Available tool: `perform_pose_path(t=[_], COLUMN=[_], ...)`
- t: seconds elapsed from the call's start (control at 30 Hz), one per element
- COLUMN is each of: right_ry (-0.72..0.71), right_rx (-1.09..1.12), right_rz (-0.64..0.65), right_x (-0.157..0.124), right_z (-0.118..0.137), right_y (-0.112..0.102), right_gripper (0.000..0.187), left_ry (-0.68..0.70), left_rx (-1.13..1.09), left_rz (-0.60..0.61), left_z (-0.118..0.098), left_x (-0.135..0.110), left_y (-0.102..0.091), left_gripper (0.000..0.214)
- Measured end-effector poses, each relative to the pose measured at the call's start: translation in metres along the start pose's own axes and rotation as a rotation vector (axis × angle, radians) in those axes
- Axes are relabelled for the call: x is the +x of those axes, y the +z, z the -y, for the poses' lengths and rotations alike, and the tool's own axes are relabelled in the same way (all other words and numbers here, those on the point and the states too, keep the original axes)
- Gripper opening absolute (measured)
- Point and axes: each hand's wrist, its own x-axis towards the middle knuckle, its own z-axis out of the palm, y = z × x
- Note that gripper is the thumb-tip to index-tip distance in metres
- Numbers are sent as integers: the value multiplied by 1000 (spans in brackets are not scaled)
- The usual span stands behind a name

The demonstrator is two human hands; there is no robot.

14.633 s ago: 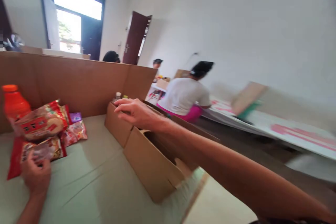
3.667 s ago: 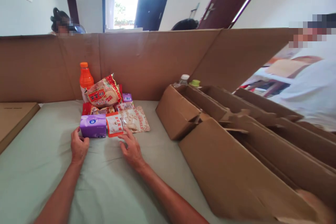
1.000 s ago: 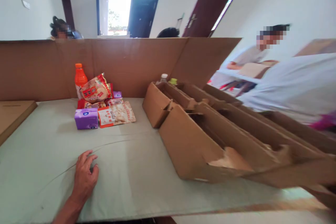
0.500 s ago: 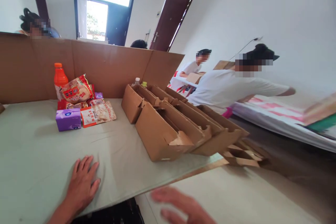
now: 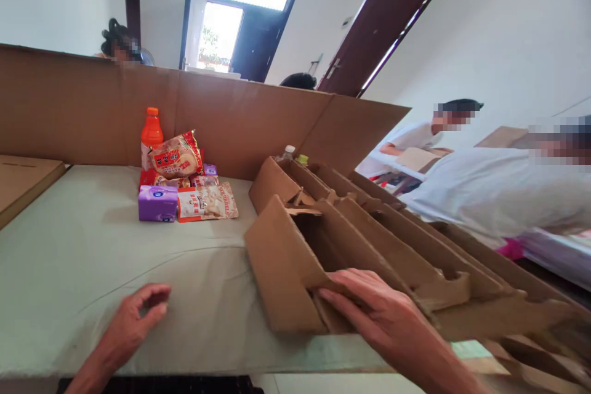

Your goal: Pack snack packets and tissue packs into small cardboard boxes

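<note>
1. Nearest me, the person's left hand (image 5: 127, 326) is over the pale cloth, holding nothing; its fingers curl, with thumb and forefinger apart. Whether it touches the cloth I can't tell.
2. The right hand (image 5: 381, 305) has its fingers clamped on the near edge of a cardboard divided box (image 5: 279, 277).
3. That box is on the right part of the table (image 5: 203, 308), its open compartments running back toward the far side.
4. Beyond the left hand lie a purple pack (image 5: 157, 204) and, just beside it on the right, a nut pouch (image 5: 207, 202).
5. Right behind them, red snack packets (image 5: 178, 159) are heaped against an upright orange bottle (image 5: 152, 132).
6. Past the box's far end, a white cap (image 5: 289, 150) and a green cap (image 5: 302, 159) peek up.
7. A cardboard screen (image 5: 244, 114) stands along the table's far edge; a flat carton (image 5: 28, 181) lies at left.
8. Across the room, a person in white (image 5: 484, 188) leans by another table, another person (image 5: 413, 135) works farther off, and a brown door (image 5: 378, 31) stands behind.
</note>
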Motion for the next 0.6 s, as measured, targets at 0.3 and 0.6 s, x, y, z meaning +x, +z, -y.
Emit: perform_pose_path(t=[0.3, 0.6], right_ry=[-397, -308], right_rx=[420, 788], right_rz=[267, 462], right_x=[48, 77], right_z=[90, 67], right_y=[29, 27], right_gripper=[27, 65], left_ry=[215, 229], left_rx=[17, -14], left_rz=[-111, 54], left_z=[-11, -25], left_x=[-28, -6], left_y=[-56, -64], left_gripper=[103, 131])
